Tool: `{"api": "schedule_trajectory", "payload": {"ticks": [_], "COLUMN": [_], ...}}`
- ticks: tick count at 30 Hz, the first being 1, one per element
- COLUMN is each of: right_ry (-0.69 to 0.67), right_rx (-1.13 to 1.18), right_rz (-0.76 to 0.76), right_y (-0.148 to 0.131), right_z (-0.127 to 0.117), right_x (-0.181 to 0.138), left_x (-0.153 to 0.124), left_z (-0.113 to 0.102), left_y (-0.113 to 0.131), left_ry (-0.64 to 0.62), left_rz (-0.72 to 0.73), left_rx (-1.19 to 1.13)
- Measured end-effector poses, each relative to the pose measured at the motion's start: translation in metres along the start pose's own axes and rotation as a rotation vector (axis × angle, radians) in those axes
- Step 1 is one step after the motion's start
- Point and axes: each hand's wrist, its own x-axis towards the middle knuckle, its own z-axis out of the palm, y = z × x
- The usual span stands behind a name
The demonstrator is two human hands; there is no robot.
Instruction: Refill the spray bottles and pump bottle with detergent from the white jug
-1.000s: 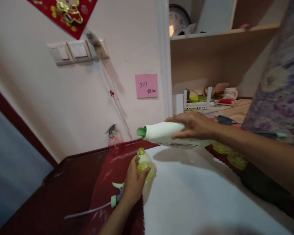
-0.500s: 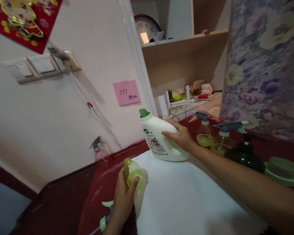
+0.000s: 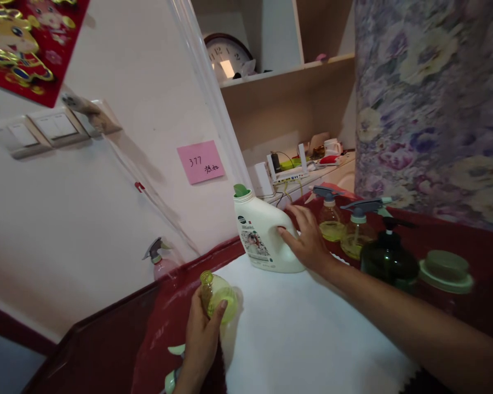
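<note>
Since half a second ago, the right hand point(image 3: 308, 241) has loosened: its fingers now spread around the handle of the white detergent jug point(image 3: 267, 219), whose thumb contact I cannot tell. The jug stands upright on the white mat point(image 3: 296, 323), presumably needing no support there. The left hand's grip point(image 3: 201, 331) is closed around the yellow transparent bottle point(image 3: 224, 301), its uncapped neck tilted but upward, likely to keep the liquid in. Its trigger sprayer point(image 3: 171, 378) lies beside the left wrist.

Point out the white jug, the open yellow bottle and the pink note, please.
White jug point(image 3: 267, 233), head view: its front.
Open yellow bottle point(image 3: 225, 294), head view: its body.
Pink note point(image 3: 201, 162), head view: its middle.
</note>
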Motion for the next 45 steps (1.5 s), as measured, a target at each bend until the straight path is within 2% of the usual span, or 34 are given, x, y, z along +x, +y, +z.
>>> {"api": "schedule_trajectory", "payload": {"ticks": [3,6,12,16,18,27,30,32,37,40,42,45], "right_ry": [-0.059,-0.203,-0.519,-0.796,-0.891,-0.895,-0.905,-0.908,-0.925,-0.944,-0.955,-0.973], "right_rx": [0.017,0.060,0.181,0.268,0.319,0.547,0.552,0.540,0.483,0.455,0.446,0.438], "right_rz": [-0.052,-0.060,0.002,0.137,0.207,0.288,0.290,0.293,0.301,0.307,0.306,0.298], "right_y": [-0.014,-0.020,-0.018,-0.023,-0.026,-0.032,-0.032,-0.031,-0.029,-0.028,-0.028,-0.027], "right_z": [-0.010,-0.012,-0.008,-0.009,-0.008,-0.006,-0.006,-0.007,-0.009,-0.009,-0.008,-0.007], "right_x": [-0.023,-0.050,-0.082,-0.086,-0.089,-0.104,-0.104,-0.104,-0.105,-0.106,-0.106,-0.106], "left_x": [-0.001,-0.005,-0.030,-0.052,-0.060,-0.069,-0.063,-0.054,-0.032,-0.033,-0.038,-0.047], "left_z": [-0.002,-0.001,0.018,0.034,0.039,0.039,0.027,0.011,-0.058,-0.094,-0.106,-0.106], "left_y": [0.006,0.017,0.046,0.055,0.056,0.059,0.066,0.072,0.077,0.067,0.057,0.044], "left_ry": [0.004,0.014,-0.112,-0.234,-0.286,-0.448,-0.463,-0.462,-0.374,-0.370,-0.386,-0.449], "left_rz": [0.000,-0.011,-0.072,-0.132,-0.128,-0.138,-0.123,-0.092,0.004,-0.054,-0.090,-0.151], "left_rx": [-0.010,-0.026,-0.263,-0.310,-0.329,-0.300,-0.160,-0.018,0.388,0.577,0.700,0.894]}}
